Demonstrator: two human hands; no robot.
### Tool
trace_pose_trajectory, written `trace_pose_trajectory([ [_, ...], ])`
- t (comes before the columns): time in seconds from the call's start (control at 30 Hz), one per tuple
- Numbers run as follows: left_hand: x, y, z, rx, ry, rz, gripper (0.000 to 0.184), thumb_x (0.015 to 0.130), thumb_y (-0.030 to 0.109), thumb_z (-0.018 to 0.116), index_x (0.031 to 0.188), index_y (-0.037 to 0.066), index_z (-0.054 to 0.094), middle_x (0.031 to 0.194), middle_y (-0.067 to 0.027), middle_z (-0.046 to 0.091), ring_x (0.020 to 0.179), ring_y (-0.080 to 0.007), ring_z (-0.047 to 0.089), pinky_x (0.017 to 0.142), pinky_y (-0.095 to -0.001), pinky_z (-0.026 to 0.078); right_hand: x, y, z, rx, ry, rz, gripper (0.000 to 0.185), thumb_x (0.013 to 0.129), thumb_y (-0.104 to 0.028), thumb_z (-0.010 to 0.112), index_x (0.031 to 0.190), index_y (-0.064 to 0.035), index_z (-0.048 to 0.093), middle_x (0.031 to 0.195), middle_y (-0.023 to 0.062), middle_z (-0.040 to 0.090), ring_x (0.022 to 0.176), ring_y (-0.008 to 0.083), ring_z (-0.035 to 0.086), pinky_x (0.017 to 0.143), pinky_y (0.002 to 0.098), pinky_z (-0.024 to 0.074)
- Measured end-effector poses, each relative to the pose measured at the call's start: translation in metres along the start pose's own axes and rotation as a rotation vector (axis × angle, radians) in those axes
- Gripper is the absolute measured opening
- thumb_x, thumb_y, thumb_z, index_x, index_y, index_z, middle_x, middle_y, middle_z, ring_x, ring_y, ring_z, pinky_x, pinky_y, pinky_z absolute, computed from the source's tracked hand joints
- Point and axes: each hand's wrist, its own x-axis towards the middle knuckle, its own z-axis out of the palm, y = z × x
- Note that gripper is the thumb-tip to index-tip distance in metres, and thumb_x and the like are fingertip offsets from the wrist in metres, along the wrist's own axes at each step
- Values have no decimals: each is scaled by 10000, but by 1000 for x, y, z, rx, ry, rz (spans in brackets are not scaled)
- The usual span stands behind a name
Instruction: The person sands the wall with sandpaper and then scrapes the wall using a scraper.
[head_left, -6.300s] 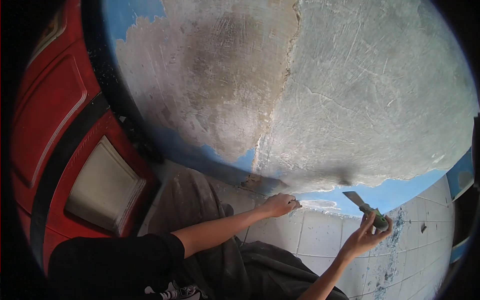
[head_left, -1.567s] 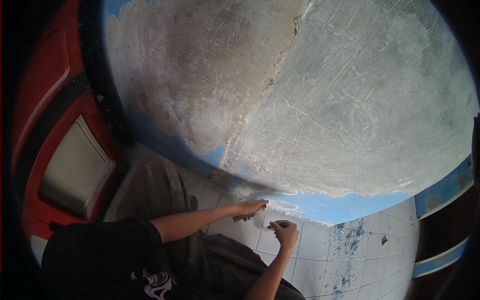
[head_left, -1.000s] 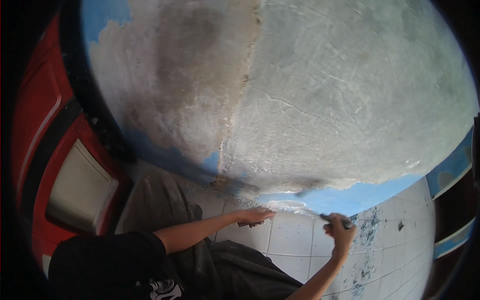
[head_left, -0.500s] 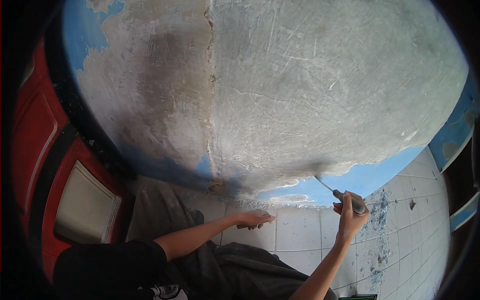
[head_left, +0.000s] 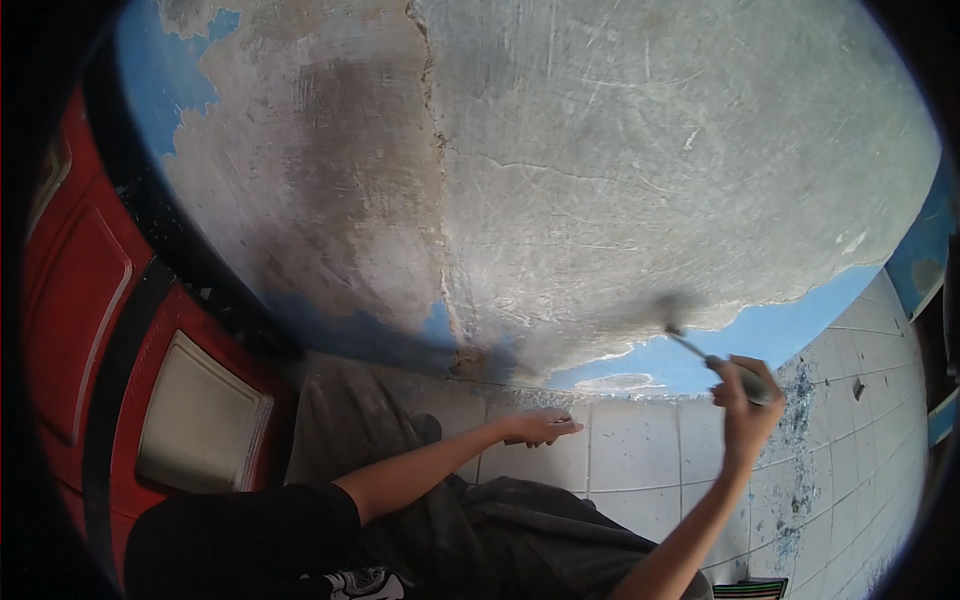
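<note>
My right hand (head_left: 745, 405) is wrapped round the thick dark handle of a scraper (head_left: 690, 345). Its thin metal shaft points up and left, and the blurred tip meets the wall (head_left: 600, 230) close to the ragged border between bare grey plaster and blue paint (head_left: 760, 330). My left hand (head_left: 545, 427) hovers low over the floor with its fingers curled in. Whether anything is inside those fingers is hidden.
White floor tiles (head_left: 635, 440) carry blue paint flakes (head_left: 795, 450), thickest at the right. A red door-like panel (head_left: 90, 270) stands on the left. My legs in dark trousers (head_left: 520, 520) are folded below. A vertical crack (head_left: 440, 170) runs down the wall.
The whole view has shifted, with the wall and floor sliding rightward. The scraper's tip has gone slightly up and right along the paint border. My left hand stays curled.
</note>
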Motion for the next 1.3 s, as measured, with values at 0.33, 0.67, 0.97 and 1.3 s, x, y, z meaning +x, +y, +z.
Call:
trace_pose_trajectory([
  [0.33, 5, -4, 2, 38, -52, 1, 661, 832, 607, 407, 1152, 33, 473, 752, -57, 482, 584, -130, 475, 496, -270, 416, 1, 7, -1, 47, -15, 29, 134, 787, -69, 618, 874, 33, 610, 731, 144, 658, 564, 142, 631, 482, 216, 512],
  [0.67, 8, -7, 5, 61, -24, 9, 701, 814, 627, 412, 1130, 4, 469, 749, -82, 497, 621, -161, 508, 488, -296, 433, 2, -5, -18, 18, 78, 16, 150, 786, -82, 612, 879, 36, 611, 715, 123, 651, 561, 126, 625, 460, 206, 510],
  [0.97, 7, -7, 6, 74, -48, -24, 694, 820, 612, 423, 1178, 18, 461, 743, -74, 493, 613, -151, 491, 497, -286, 422, -2, -21, -4, -40, 86, -35, 133, 763, -86, 638, 844, 17, 615, 645, 82, 640, 541, 104, 609, 487, 206, 461],
  [1.3, 1, 0, 7, 87, -7, -6, 610, 841, 588, 412, 1055, 25, 513, 732, -70, 489, 622, -144, 492, 515, -291, 429, -6, -10, 7, -76, 93, -53, 100, 770, -86, 630, 827, -5, 618, 616, 65, 626, 533, 93, 602, 477, 202, 459],
])
